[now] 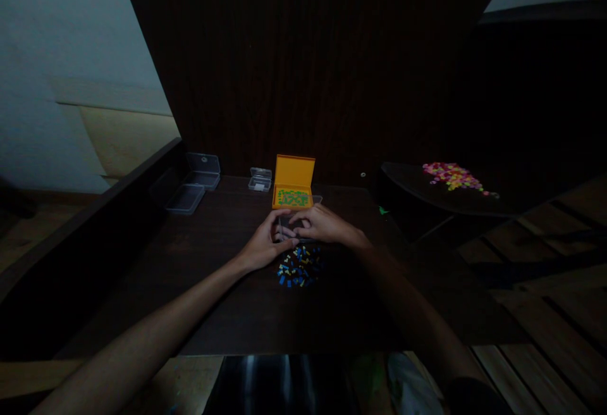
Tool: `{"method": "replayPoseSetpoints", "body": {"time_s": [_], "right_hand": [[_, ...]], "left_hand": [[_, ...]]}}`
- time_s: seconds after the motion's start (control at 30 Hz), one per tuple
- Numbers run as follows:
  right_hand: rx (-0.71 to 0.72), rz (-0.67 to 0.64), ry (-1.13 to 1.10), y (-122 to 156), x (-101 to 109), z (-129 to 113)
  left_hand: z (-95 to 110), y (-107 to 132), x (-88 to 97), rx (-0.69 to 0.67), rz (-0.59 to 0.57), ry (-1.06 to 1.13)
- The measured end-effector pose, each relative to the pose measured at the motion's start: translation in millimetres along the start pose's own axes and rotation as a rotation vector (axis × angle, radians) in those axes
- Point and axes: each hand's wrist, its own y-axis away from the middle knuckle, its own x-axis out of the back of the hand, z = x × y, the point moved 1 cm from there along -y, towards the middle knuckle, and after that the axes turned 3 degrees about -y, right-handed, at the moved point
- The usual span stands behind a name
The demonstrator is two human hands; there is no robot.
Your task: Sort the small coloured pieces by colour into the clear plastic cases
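My left hand [266,241] is wrapped around the near left side of a clear plastic box [284,220], its thumb along the front and fingers behind. From the right, my right hand [323,222] reaches over the same box with fingers curled together at its opening. Whatever lies between those fingertips is too small and dark to make out. Just below both hands, a loose pile of small blue and yellow pieces [298,267] is spread on the dark tabletop. Right behind the hands stands an open yellow box [294,170] with small green pieces in its base.
A small clear case [260,179] stands open left of the yellow box. Further left lies a larger open clear case [186,198]. Pink and yellow pieces [454,176] are heaped on a dark raised surface at right. A green scrap [383,210] lies near it.
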Motion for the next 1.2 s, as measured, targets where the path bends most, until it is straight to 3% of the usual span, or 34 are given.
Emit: {"method": "replayPoseSetpoints", "body": {"time_s": [0.53,0.73,0.87,0.97,1.2], "right_hand": [[-0.072,0.051,0.015,10.5,2.8,3.8],[-0.119,0.138,-0.195,32.9,15.8,11.5],[-0.162,-0.006,-0.358,53.2,10.1,17.8],[-0.16,-0.137,-0.346,62.7,-2.6,19.7],[-0.153,-0.144,-0.229,63.1,-14.9,20.8]], "left_hand": [[1.2,-1.3,3.2,0.028,0.024,-0.001],[3.2,-2.2,5.9,0.031,0.065,-0.051],[2.8,-3.0,8.4,0.034,0.076,-0.075],[1.8,-3.4,9.7,0.025,0.071,-0.086],[3.9,-2.9,10.0,0.02,0.074,-0.103]]}}
